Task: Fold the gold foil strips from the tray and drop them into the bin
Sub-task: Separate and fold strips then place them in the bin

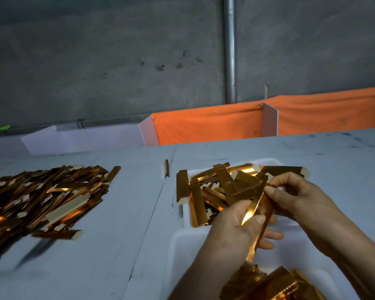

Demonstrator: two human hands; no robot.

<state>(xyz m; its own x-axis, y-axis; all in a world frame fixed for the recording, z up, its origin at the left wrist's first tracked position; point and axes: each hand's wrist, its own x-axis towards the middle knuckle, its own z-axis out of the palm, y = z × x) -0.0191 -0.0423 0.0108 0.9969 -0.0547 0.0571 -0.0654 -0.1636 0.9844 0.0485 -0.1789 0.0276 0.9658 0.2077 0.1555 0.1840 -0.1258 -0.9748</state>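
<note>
While no brand, label or writing is legible anywhere, 1 gold foil strip [260, 221], long, narrow and mirror-bright, is pinched by the left hand [236, 226] at its middle and the right hand [294, 195] at its upper end, above the white tray [182, 245]. More strips [217, 187] fill the tray; a loose pile [41, 195] lies well apart on the grey table [128, 234].

L hand [236, 226] + R hand [294, 193] pinch foil strip [260, 217] | over white tray [182, 241] | loose strip pile [39, 198] on table, left
</note>
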